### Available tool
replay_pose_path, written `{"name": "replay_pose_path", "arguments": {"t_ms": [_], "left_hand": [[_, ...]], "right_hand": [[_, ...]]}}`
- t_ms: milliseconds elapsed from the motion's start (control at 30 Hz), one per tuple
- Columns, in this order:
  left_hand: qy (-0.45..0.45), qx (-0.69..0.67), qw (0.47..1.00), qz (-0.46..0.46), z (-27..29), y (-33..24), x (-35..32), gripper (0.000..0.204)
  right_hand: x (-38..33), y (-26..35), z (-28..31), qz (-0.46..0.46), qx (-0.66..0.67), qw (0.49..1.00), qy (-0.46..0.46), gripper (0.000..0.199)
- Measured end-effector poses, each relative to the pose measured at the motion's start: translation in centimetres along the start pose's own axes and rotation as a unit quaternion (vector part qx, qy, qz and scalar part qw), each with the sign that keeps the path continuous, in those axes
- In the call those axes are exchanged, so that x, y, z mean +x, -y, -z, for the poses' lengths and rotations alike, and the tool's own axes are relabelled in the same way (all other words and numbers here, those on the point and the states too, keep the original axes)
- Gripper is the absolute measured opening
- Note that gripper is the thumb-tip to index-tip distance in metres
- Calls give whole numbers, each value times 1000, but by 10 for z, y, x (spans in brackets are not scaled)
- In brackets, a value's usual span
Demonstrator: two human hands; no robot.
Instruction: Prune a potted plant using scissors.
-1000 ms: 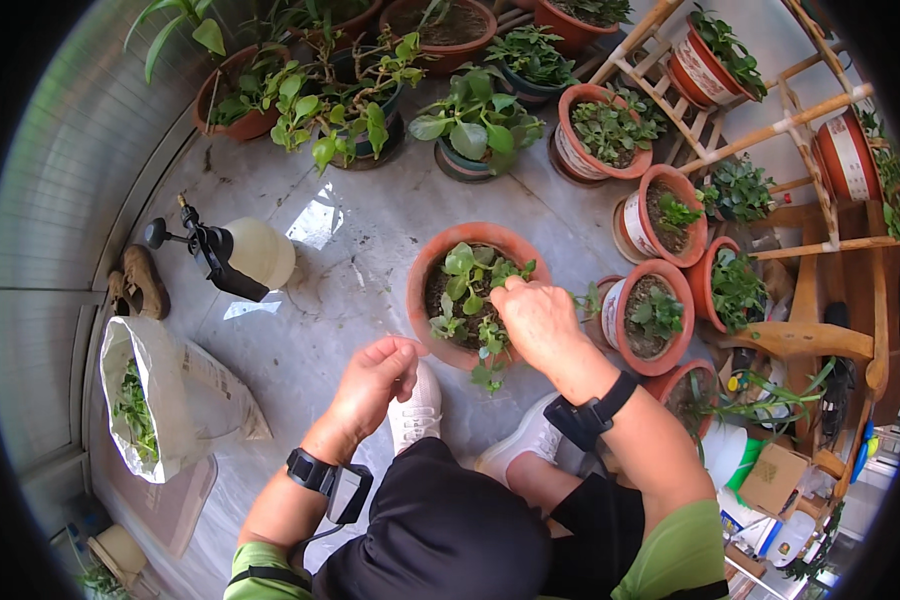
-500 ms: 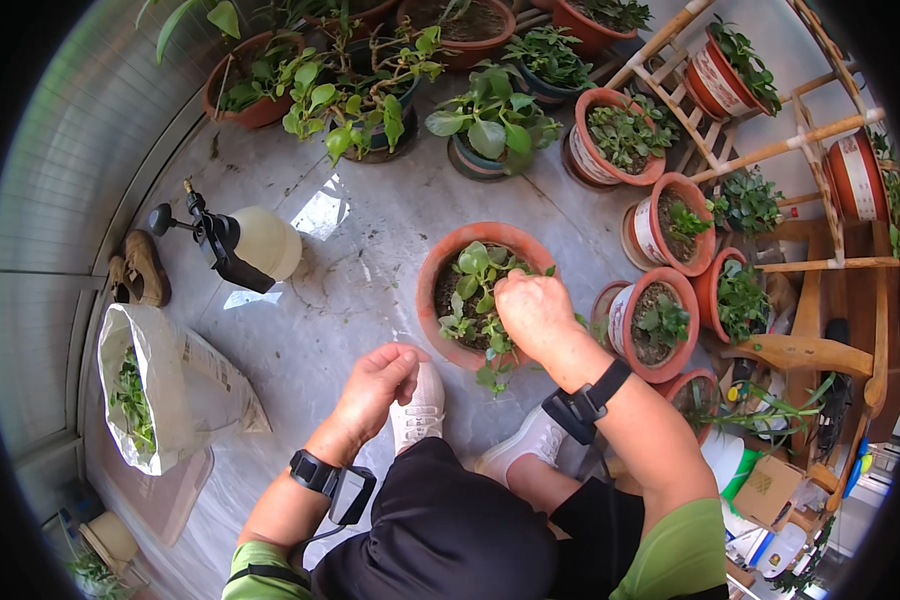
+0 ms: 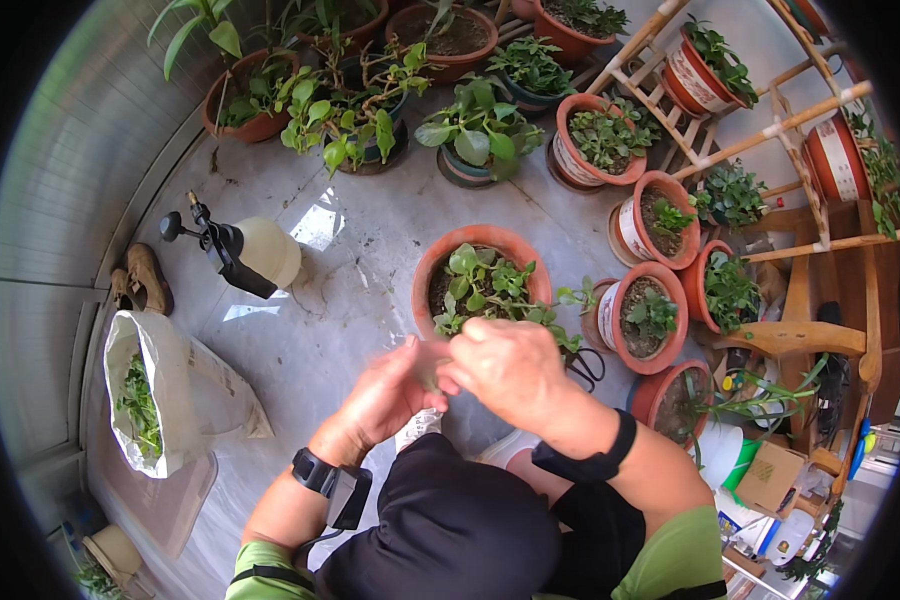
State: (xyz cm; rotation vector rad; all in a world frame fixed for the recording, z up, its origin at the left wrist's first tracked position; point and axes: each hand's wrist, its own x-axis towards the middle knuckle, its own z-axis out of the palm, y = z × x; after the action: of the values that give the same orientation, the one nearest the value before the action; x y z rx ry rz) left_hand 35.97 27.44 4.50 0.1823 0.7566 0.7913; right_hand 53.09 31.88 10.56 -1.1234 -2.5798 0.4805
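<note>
I see my left hand (image 3: 385,390) and right hand (image 3: 505,365) meeting just in front of the clay pot (image 3: 475,250), which sits at twelve o'clock from them with its leafy plant (image 3: 490,290) spilling toward the knuckles. The fingers of both are curled together around something small and greenish between them, too blurred for me to name. At ten o'clock stands a pump sprayer (image 3: 255,255), at nine o'clock a white sack (image 3: 185,395) of greens, and scissors (image 3: 585,365) lie at three o'clock
</note>
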Motion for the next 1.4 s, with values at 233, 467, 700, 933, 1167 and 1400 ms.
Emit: {"name": "replay_pose_path", "arguments": {"t_ms": [233,467,700,933,1167,1400], "left_hand": [[8,13,1000,-24,5,-6,-15,26],[-292,249,876,-294,30,-66,-112,17],[-479,449,653,-378,154,-134,-230,24],[-550,672,415,-271,208,-120,-238,34],[-429,732,390,-359,69,-89,-149,22],[-137,852,355,-359,-31,-40,-45,33]], "right_hand": [[-6,5,3,-5,106,994,16,15],[-100,-49,-8,-269,69,899,339,19],[-168,-110,-46,-476,8,825,305,25],[-202,-142,-86,-574,-43,793,199,27],[-213,-155,-119,-583,-53,803,114,22],[-210,-158,-118,-585,-72,802,98,22]]}}
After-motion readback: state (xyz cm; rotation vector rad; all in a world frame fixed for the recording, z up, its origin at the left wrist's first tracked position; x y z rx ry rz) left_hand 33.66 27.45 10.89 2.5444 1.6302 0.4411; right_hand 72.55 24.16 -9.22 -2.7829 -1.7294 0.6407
